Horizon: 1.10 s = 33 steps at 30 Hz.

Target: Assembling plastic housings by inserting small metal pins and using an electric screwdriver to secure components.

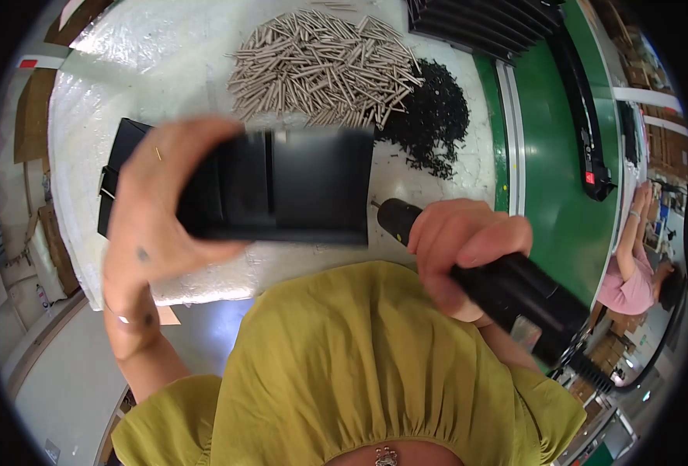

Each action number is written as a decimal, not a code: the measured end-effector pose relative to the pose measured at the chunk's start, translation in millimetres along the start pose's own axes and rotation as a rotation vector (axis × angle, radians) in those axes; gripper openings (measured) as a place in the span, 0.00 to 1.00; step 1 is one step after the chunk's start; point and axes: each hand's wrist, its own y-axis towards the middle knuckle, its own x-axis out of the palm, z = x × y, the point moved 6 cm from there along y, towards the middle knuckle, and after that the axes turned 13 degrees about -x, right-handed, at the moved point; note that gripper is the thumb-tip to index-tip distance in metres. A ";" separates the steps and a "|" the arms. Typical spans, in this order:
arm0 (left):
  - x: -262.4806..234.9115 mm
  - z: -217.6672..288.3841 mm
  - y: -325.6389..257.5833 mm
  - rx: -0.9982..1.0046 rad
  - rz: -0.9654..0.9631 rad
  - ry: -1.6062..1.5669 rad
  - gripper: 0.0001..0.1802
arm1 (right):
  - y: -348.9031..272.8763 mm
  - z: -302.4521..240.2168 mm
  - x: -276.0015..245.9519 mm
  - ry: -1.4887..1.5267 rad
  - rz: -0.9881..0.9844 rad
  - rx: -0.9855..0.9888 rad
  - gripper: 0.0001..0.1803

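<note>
My left hand, smeared a little by motion, is wrapped round the left end of a black box-shaped housing held over the table. In my right hand is a black electric screwdriver, its cord running off to the lower right. The tool's thin bit points left at the housing's right end; whether it touches cannot be made out. Beyond the housing lies a heap of silvery metal pins. Next to that heap is a pile of small black screws.
A white, plastic-covered table lies under the work. Behind my left hand are more black parts. Ribbed black pieces stand at the back right. A long black part rests on the green surface. A person in pink is farther right.
</note>
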 end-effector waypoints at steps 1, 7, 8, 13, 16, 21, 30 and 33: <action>11.2 -1.7 -24.5 -0.047 -0.021 0.008 0.38 | -1.0 2.0 0.2 0.029 0.065 0.000 0.24; 81.7 9.5 -65.4 -0.088 -0.024 0.096 0.45 | 12.6 -13.1 -30.1 0.063 0.316 -0.104 0.19; 83.6 14.1 -63.8 -0.085 -0.023 0.088 0.45 | 18.1 -10.5 -32.3 0.043 0.331 -0.118 0.18; 73.1 20.6 -46.4 -0.099 0.005 -0.043 0.42 | 23.2 6.1 -43.0 0.002 0.391 -0.186 0.19; 72.2 23.9 -33.6 0.011 0.039 0.032 0.34 | 17.3 11.9 -45.0 -0.036 0.417 -0.143 0.19; 79.3 37.5 0.4 0.197 0.166 0.032 0.19 | 19.9 -3.6 -40.4 0.071 0.364 -0.178 0.18; 99.0 50.6 28.6 0.300 0.222 -0.191 0.08 | 32.9 -47.8 -28.2 -0.021 0.255 -0.134 0.15; 94.9 46.8 25.0 0.282 0.207 -0.300 0.07 | 33.7 -52.7 -29.7 0.024 0.173 -0.127 0.17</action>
